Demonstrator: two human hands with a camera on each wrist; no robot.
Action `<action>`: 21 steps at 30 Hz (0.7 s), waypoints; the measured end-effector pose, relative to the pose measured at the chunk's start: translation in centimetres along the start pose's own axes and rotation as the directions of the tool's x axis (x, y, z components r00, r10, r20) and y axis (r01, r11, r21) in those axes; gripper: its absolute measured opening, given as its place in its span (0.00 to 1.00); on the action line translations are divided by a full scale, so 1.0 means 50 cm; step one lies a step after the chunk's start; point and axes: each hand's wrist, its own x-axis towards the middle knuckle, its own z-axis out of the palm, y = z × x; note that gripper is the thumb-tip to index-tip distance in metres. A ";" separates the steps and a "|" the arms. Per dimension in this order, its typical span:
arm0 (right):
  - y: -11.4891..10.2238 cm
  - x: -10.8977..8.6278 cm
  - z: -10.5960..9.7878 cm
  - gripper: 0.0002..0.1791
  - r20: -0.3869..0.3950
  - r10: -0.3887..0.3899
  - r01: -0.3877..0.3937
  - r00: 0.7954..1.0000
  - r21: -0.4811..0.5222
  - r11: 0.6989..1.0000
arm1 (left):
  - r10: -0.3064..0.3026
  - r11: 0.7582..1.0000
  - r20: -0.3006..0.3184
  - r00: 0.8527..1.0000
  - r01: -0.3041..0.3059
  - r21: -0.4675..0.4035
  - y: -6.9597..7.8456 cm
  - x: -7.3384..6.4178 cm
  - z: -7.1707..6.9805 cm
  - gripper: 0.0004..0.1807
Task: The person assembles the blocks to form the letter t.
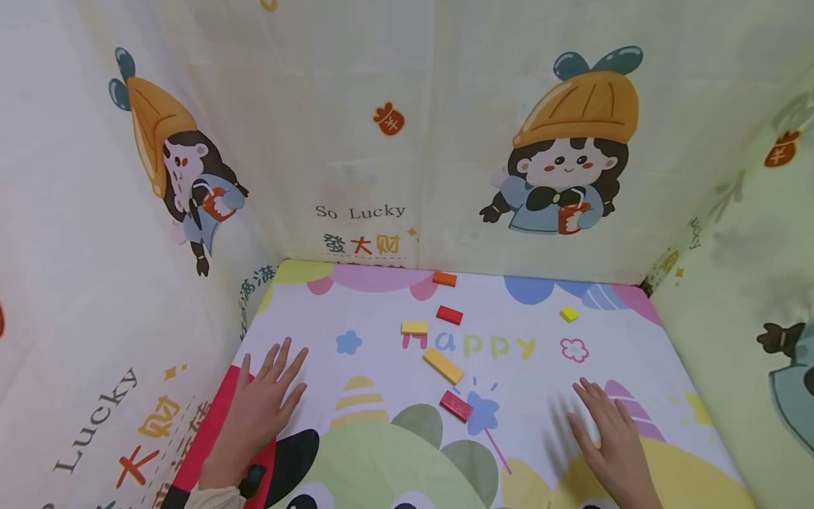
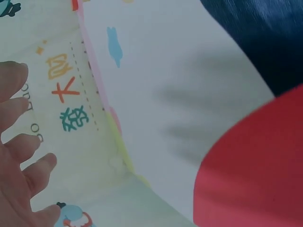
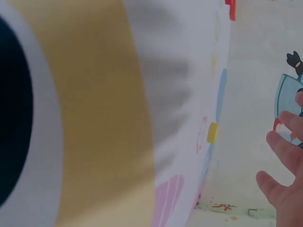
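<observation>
My left hand [image 1: 263,399] is held with fingers spread over the left side of the printed tabletop [image 1: 381,360], holding nothing. On the right, my right hand [image 1: 612,442] hovers above the cloth with its fingers extended, a shadow falling beside it. Between the hands lie several blocks: a red block [image 1: 456,406] nearest me, a long yellow-orange block [image 1: 443,365], a shorter yellow block [image 1: 414,328], another red block [image 1: 449,315] and an orange block [image 1: 444,279] by the back edge. A small bright yellow block [image 1: 569,314] lies apart at the back right; the right wrist view also catches it.
Cloth walls with printed cartoon figures enclose the table at the back [image 1: 458,177], the left [image 1: 76,247] and the right [image 1: 750,283]. A dark band [image 1: 253,481] circles my left wrist near the sleeve [image 1: 216,498].
</observation>
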 end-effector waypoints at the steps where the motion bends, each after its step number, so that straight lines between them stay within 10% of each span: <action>1: -0.001 0.001 0.003 0.33 -0.007 0.003 -0.003 1.000 0.009 1.000 | 0.002 1.000 -0.010 1.000 -0.002 -0.002 0.004 0.001 0.001 0.46; 21: -0.042 0.028 0.067 0.33 -0.049 0.090 -0.077 0.995 0.216 0.973 | -0.053 0.993 -0.217 0.975 0.028 -0.119 0.088 0.016 0.071 0.39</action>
